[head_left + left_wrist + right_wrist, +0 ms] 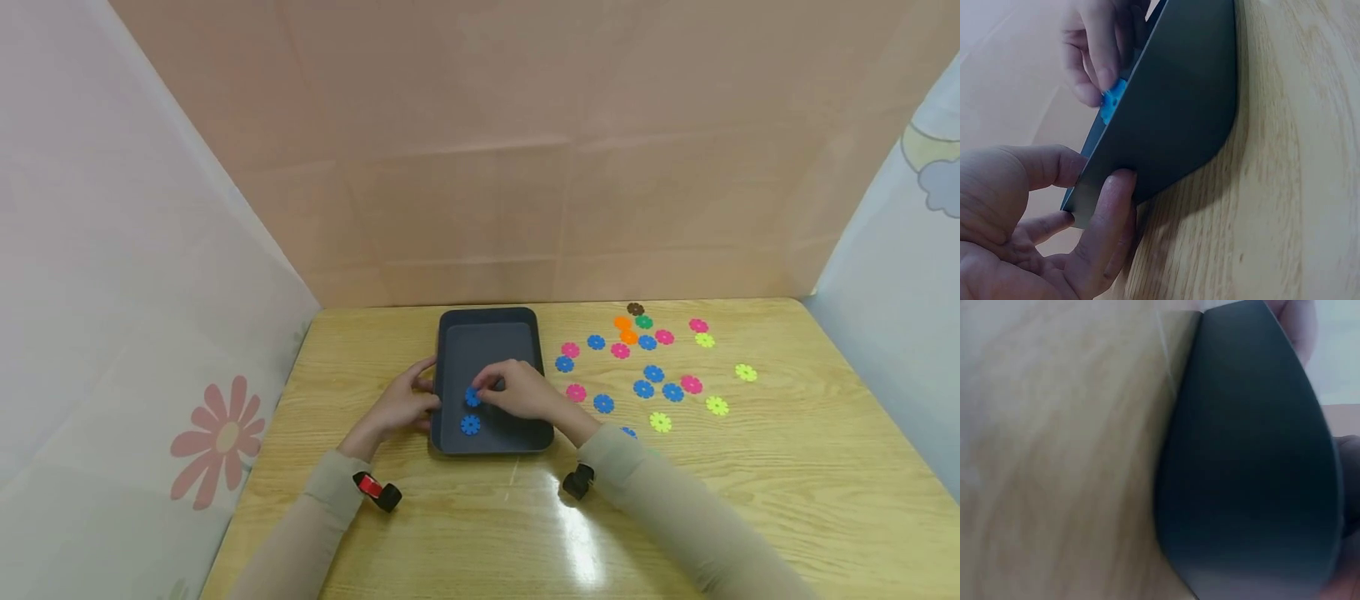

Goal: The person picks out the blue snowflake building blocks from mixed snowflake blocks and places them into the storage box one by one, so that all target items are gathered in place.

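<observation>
A dark grey rectangular tray (pixel 489 446) lies on the wooden table. My left hand (pixel 402 403) grips its left side; in the left wrist view the thumb and fingers pinch the tray's wall (pixel 1172 94) near a corner. Over the tray, my right hand (pixel 517 390) pinches a blue flower-shaped plastic disc (pixel 472 397) by its edge. Just below that one, another blue flower-shaped disc (pixel 470 425) lies flat on the tray floor. The right wrist view is mostly filled by the tray's outer wall (pixel 1247 450), which hides the fingertips there.
Right of the tray, several flower-shaped discs are scattered: blue (pixel 653 373), pink (pixel 692 384), yellow (pixel 717 406), orange (pixel 628 337), green (pixel 643 322) and brown (pixel 635 309). Some lie close to the right forearm (pixel 675 508). A cloth backdrop (pixel 450 208) stands behind the table (pixel 465 533).
</observation>
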A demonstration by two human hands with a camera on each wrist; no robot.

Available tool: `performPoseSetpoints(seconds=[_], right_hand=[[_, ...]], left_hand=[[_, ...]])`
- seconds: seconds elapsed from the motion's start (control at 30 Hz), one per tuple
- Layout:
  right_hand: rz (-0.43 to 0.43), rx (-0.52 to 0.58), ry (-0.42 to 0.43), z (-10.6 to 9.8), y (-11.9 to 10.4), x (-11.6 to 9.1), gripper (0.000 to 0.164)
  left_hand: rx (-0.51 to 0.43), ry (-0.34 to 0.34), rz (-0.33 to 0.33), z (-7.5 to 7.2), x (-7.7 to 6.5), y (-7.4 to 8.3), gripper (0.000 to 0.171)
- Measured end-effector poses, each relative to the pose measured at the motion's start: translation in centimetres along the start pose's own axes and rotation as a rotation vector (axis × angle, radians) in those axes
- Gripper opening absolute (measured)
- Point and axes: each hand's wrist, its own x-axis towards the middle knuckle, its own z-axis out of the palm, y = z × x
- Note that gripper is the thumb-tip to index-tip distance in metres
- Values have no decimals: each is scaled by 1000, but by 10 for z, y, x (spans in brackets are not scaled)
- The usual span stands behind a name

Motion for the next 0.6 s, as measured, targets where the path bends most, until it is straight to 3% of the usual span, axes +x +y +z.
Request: performPoseSetpoints(seconds=[0.3, 0.6], right_hand=[[28, -14, -5, 15, 3, 4, 12], [47, -79, 25, 14, -3, 2, 14]], left_hand=[[-2, 4, -8, 0, 2, -2, 83], [0, 2, 4, 0, 1, -2, 84]])
